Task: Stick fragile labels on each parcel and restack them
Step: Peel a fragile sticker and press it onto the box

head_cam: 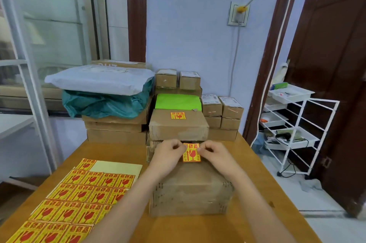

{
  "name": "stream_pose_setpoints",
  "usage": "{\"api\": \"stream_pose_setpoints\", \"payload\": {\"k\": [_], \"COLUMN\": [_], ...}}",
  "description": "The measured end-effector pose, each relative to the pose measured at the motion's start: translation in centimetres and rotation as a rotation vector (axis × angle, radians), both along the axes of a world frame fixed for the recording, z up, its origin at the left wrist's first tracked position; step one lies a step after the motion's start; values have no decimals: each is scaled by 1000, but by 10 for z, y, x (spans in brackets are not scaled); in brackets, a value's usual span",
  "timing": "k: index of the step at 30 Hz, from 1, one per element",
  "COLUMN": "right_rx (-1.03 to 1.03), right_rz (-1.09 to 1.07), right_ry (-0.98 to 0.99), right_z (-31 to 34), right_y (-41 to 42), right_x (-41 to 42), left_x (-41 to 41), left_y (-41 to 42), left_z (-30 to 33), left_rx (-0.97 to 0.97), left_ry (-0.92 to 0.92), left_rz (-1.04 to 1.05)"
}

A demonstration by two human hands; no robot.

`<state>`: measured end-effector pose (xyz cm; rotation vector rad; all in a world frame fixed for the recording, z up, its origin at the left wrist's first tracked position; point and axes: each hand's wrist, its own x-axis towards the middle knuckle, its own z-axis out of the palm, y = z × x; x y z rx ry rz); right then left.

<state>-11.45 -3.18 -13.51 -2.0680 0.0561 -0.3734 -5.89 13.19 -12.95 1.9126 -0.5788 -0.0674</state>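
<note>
- Currently, a person stands at a wooden table and holds one fragile label, yellow with a red wine-glass symbol, over the far end of a cardboard parcel directly in front of them.
- Left hand pinches the label's upper left corner; right hand pinches its upper right corner. Both hands sit close together, with only the label between them.
- Whether the label is already pressed flat onto the parcel cannot be told.
- Just behind, a second parcel already carries a label on its top face, so at least one appears done.
- Further back, many cardboard boxes are stacked against the wall, beside a white mailer bag and a teal bag. No labels show on these, so most of the work looks unfinished.
- A label sheet lies on the table's left side, with many stickers remaining.
- Bare table shows to the right of the near parcel and along the front edge, offering room to slide or restack.
- A white wire rack stands on the floor to the right, apart from the table.
</note>
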Motion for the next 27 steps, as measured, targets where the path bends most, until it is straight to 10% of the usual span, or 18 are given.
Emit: {"api": "stream_pose_setpoints", "payload": {"k": [27], "right_rx": [-273], "right_rz": [12], "right_ry": [42], "right_z": [-11], "right_y": [-1], "right_x": [3], "left_x": [2], "left_y": [4], "left_z": [-9], "left_rx": [199], "left_ry": [-227], "left_rz": [-15]}}
